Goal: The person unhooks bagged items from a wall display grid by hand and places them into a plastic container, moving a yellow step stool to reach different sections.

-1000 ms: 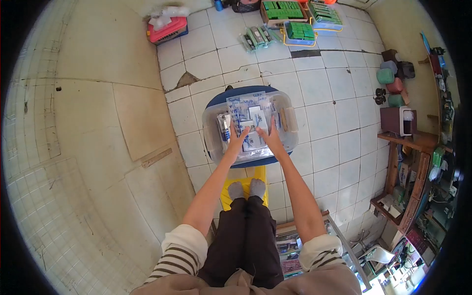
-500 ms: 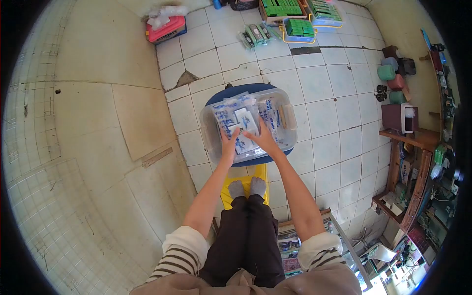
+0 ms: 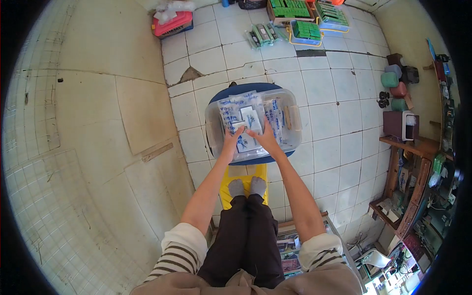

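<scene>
From my remote station I see both hands at the near part of a clear plastic packet (image 3: 228, 112) with blue handwriting, which lies in or just above the clear plastic bin (image 3: 211, 129); its underside is hidden, so I cannot tell whether it rests on the contents. The left hand (image 3: 231, 139) grips its left side and the right hand (image 3: 266, 139) its right, thumbs on top and turned toward each other, near but apart. Between them lie white boxes (image 3: 251, 118), though I cannot tell whether these sit inside the plastic or on it. To handle this well, I would spread the fingers along both sides and press lightly with the thumbs, since thin film is likely to slip or crease. I would hold the packet level so the boxes cannot slide, and give the other wrapped packets (image 3: 273, 114) on the right some room, as plastic may snag there. The bin stands on a blue oval support (image 3: 250, 87), so I would avoid leaning on its rim.
</scene>
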Motion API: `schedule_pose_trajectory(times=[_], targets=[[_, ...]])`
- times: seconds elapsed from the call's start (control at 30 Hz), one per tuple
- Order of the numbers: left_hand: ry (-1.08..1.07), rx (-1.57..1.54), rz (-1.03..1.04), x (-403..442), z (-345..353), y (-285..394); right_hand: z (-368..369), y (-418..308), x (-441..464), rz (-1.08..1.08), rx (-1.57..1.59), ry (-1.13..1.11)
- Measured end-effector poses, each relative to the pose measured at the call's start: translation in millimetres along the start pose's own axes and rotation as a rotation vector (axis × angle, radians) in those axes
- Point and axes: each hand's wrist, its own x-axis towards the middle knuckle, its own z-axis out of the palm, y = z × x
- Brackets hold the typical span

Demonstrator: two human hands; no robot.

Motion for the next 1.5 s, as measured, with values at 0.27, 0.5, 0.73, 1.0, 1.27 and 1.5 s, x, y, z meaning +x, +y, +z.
schedule_pose_trajectory(times=[0.27, 0.5, 0.73, 1.0, 1.27, 1.5], targets=[[-0.004, 0.236, 0.12, 26.2, 55.9, -35.9, -64.8, -9.5, -11.2, 0.059, 0.211, 0.042], [-0.022, 0.233, 0.062, 29.1, 81.0, -37.1, -84.4, 5.6, -3.0, 0.143, 0.065, 0.038], [0.197, 0.495, 0.297, 13.4, 76.2, -43.5, -61.7, -25.8, -27.4, -0.137, -0.611, 0.418], [-0.022, 0.226, 0.086, 5.7, 68.9, -25.7, -34.2, -35.8, -31.6, -0.208, -1.123, 0.251], [0.024, 0.28, 0.229, -56.0, 26.6, -23.3, -53.1, -67.0, -81.2, -0.195, -1.077, 0.281], [0.235, 0.66, -0.128, -298.6, -72.7, 38.1, -80.6, -67.3, -242.6, 0.089, -0.794, 0.094]])
